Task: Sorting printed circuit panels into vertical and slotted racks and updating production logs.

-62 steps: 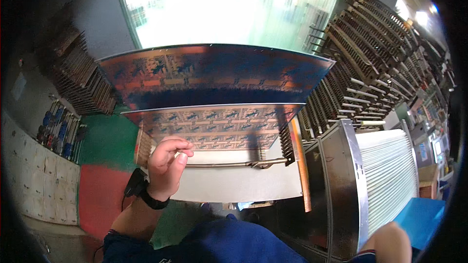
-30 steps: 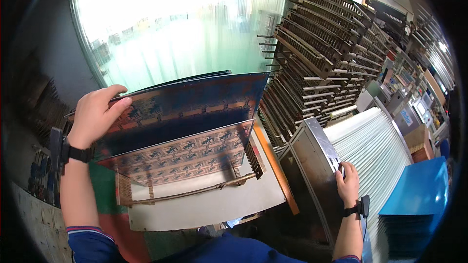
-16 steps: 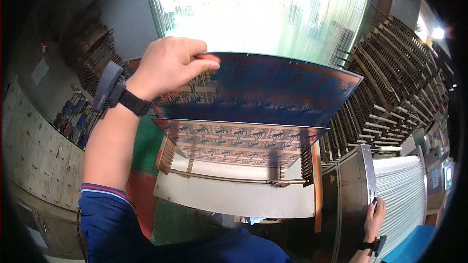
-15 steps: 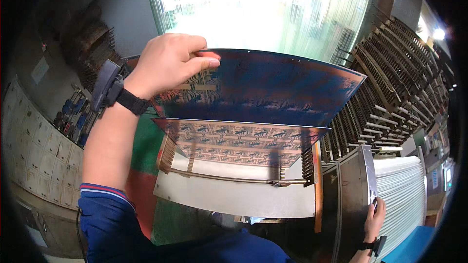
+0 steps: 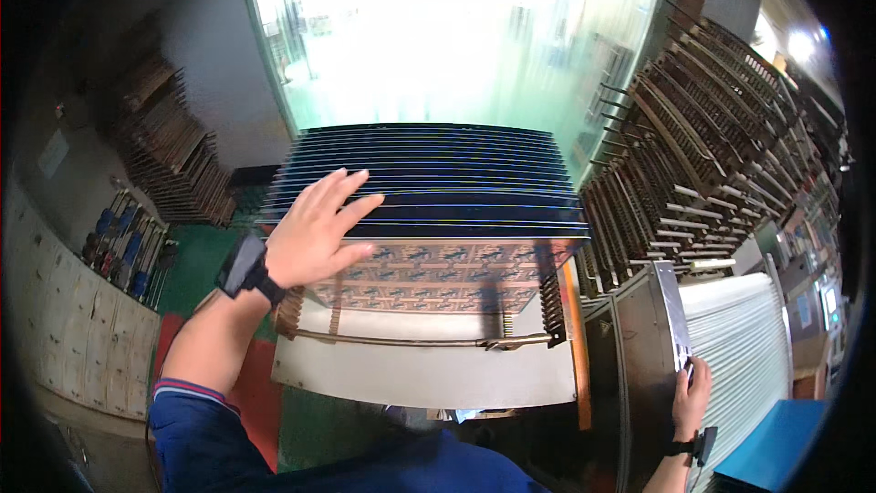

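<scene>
My left hand [image 5: 315, 233] is open, fingers spread, over the near left part of a row of circuit board panels [image 5: 474, 187]. It holds nothing; whether a fingertip touches a panel edge I cannot tell. The panels stand on edge, close together, in a slotted rack [image 5: 429, 340]. The nearest panel [image 5: 429, 269] shows a copper-coloured pattern on its face. At the right, my right hand [image 5: 693, 397] is closed at the top edge of a metal machine frame [image 5: 673, 310], its fingertips at a small dark part that I cannot make out.
Stacked slotted racks [image 5: 703, 128] stand at the right, and more racks [image 5: 173, 146] at the left. A pale ribbed stack [image 5: 744, 347] lies beside the machine frame, above a blue surface [image 5: 771, 447]. Clear strip curtains [image 5: 456, 46] hang behind the panels. Lockers [image 5: 78, 292] line the left side.
My left hand has let go of a circuit board panel, which now stands among the others in the rack, and its fingers have spread. My right hand stays at the frame edge.
</scene>
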A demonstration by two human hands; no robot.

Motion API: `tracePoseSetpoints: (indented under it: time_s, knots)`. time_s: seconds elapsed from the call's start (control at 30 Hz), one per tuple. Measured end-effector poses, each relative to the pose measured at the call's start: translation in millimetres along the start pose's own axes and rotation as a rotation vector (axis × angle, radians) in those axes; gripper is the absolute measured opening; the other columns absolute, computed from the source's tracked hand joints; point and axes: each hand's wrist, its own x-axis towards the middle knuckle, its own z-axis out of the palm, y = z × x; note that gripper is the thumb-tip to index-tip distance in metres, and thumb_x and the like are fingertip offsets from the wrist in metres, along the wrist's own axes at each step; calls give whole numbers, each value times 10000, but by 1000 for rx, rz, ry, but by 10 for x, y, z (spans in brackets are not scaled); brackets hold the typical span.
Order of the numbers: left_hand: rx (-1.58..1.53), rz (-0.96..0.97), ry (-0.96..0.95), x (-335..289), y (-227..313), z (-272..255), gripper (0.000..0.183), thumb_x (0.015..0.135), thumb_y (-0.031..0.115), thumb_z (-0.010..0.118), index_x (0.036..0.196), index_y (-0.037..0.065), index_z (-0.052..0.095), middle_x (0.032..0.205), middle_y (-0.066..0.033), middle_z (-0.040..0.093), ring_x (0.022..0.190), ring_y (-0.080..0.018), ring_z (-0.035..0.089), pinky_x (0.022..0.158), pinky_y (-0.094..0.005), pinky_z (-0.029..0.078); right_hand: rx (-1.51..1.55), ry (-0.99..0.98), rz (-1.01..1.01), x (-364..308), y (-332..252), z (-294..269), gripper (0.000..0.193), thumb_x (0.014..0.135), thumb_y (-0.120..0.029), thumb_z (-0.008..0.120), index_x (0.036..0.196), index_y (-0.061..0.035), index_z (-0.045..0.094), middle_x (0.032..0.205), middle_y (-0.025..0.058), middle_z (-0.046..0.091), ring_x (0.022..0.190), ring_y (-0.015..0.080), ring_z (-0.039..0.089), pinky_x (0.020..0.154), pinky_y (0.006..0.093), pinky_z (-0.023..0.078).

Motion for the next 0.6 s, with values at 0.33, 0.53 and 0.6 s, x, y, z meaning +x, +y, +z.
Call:
tracePoseSetpoints:
  time_s: [0.33, 0.53, 0.6]
  knots:
    - [-111, 157, 300, -111, 344, 208, 570, 739, 150, 724, 1278, 78, 551, 1348, -149, 510, 1275, -356, 470, 1060, -510, 385, -16, -6, 20, -5, 75, 10, 320, 870, -83, 590, 1175, 10, 565, 1164, 211, 571, 1115, 398, 525, 989, 443, 408]
    - [-555, 98, 28, -505, 1084, 989, 474, 841, 245, 682, 1277, 95, 569, 1314, -124, 546, 1207, -319, 525, 1013, -478, 426, -8, -9, 40, 10, 150, 75, 339, 880, -69, 574, 1206, 17, 551, 1187, 209, 556, 1125, 389, 521, 997, 440, 396]
    - [-684, -76, -77, -519, 1169, 1256, 494, 885, 292, 648, 1331, 123, 524, 1325, -107, 538, 1227, -340, 511, 1024, -466, 423, -22, 15, 13, -7, 171, 81, 323, 888, -74, 569, 1198, 16, 553, 1168, 213, 560, 1112, 396, 523, 986, 445, 402]
